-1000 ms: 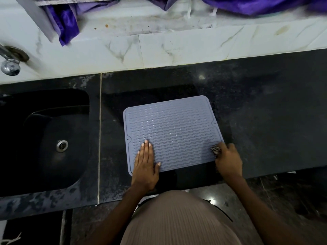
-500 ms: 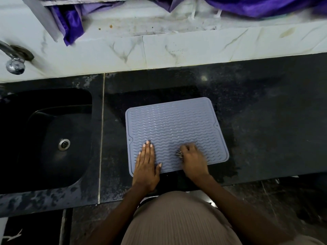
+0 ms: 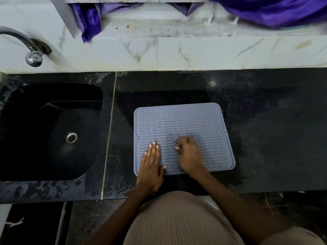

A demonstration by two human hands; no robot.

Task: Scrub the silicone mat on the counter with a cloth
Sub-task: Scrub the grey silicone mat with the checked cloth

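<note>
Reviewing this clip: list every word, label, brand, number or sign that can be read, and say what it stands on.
None: no readable text anywhere in the head view.
Silicone mat: only moulded wavy ridges, no lettering.
Cloth under the right hand: patterned and motion-blurred, no legible print.
Left hand, counter, sink, tap: unmarked.

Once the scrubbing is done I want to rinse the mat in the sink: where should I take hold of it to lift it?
Take the mat by its far right corner. It lies flat on the counter, so peel that free rounded corner up from the right; the near edge is covered by both hands.
</note>
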